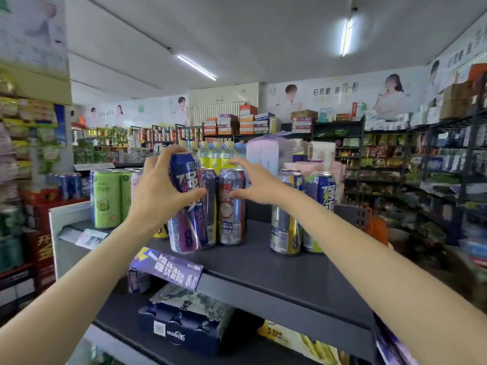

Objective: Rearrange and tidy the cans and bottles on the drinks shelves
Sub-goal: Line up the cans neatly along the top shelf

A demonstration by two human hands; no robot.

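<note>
The left hand (158,191) is gripping a tilted purple can (187,204), fingers curled round it. The right hand (257,184) is touching the red-and-silver can (231,206) on the dark shelf (276,270), fingers apart and relaxed.

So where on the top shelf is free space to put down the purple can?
Bare shelf lies between the red-and-silver can and the silver-and-yellow can, and along the front edge. It is crowded left, around the purple can the left hand grips, toward the green cans.

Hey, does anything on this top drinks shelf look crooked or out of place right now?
Yes: the purple can gripped by the left hand tilts, while neighbouring cans stand upright, including the red-and-silver can by the right hand.
</note>
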